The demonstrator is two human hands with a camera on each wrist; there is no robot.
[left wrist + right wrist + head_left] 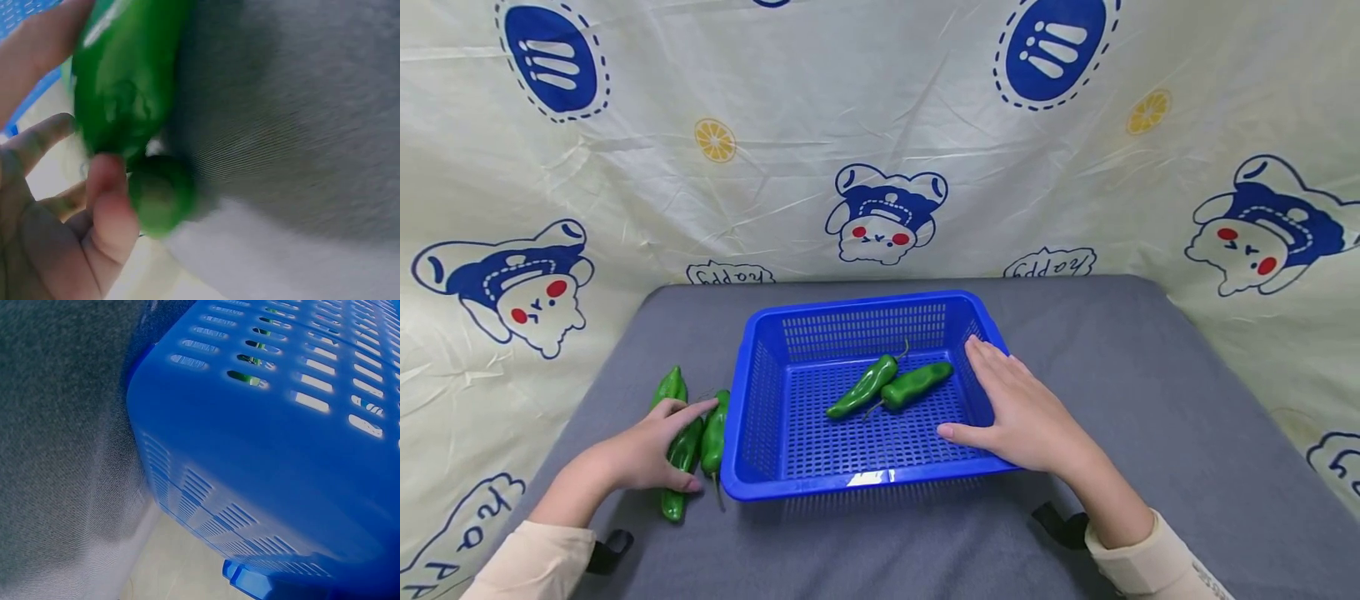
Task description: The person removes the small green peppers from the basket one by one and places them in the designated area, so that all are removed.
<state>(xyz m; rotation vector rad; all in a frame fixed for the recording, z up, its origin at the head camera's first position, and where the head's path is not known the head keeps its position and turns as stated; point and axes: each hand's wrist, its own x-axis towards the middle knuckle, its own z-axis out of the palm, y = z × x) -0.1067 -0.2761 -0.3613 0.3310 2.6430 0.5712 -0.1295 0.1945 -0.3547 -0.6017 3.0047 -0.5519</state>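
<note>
My left hand [651, 446] is at the table's left, its thumb and fingers curved round a glossy green pepper [685, 446]. In the left wrist view the thumb touches the end of this pepper [128, 81], and a second pepper's round end [162, 194] shows just below. Another pepper [713, 437] lies between that hand and the blue basket [880, 477]. A pepper tip [672, 385] pokes out beyond the hand. Over the basket's right side, my right hand [1026, 408] has its fingers straight and thumb spread. Two peppers [865, 387] lie inside on the basket's floor.
The slotted basket wall [262, 437] fills much of the right wrist view, which does not show the hand. A grey cloth [1090, 350] covers the table. Behind and beside it hangs a printed white sheet [880, 100]. Black straps [610, 552] hang near both wrists.
</note>
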